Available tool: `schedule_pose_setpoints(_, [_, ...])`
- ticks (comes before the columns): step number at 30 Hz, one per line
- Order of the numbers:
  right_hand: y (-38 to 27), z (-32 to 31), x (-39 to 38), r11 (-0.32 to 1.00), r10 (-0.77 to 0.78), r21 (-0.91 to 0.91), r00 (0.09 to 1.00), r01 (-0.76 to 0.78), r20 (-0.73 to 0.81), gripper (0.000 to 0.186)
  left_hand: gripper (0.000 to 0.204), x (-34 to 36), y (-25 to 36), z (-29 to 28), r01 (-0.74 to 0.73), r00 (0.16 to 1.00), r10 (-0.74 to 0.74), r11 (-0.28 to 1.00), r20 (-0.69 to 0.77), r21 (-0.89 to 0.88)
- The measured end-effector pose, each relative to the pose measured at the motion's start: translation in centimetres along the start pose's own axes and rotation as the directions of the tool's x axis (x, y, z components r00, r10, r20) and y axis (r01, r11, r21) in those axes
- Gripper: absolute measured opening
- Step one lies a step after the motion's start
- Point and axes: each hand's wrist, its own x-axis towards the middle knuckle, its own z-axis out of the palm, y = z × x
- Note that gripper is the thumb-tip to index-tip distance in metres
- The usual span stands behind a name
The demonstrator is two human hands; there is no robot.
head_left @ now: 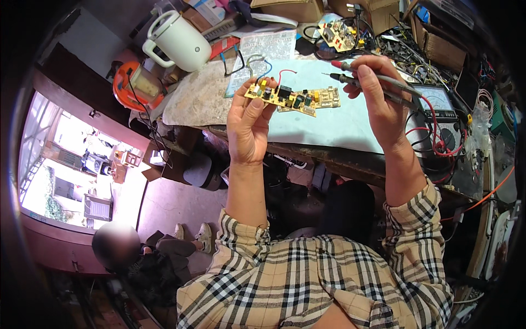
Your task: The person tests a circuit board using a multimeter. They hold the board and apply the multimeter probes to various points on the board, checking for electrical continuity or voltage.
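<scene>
My left hand (249, 123) grips the left end of a circuit board (290, 102) packed with components, raised over the bench. Blue, grey and red wires rise from its far side. Behind it, partly covered, a second pale board (327, 97) lies on the white sheet (323, 129). In my right hand (379, 98) are two multimeter probes (378, 82), one with a red part by its tip and one black, pinched together. Their tips point left, apart from the board. Red and black leads run from them toward an analog multimeter (434, 101) at the right.
A white jug (178, 41) and an orange container (137, 86) stand at the back left. Another circuit board (338, 35) with a black cord lies at the back. Tangled cables and parts (400, 52) crowd the far right. A seated person (159, 268) is at lower left.
</scene>
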Motion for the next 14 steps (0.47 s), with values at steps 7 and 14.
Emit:
schedule_pose_setpoints(7, [0.4,0.0,-0.1,0.998,-0.002,-0.056,1.0,0.001,-0.015,0.014,0.036,-0.2,-0.2,-0.5,-0.009,0.999,0.011,0.999,-0.052,0.034])
schedule_pose_setpoints(14, [0.5,-0.2,0.0,0.994,0.06,-0.09,0.998,-0.062,-0.02,0.014,0.034,-0.2,0.0,-1.2,0.025,0.992,-0.028,0.999,-0.12,-0.027])
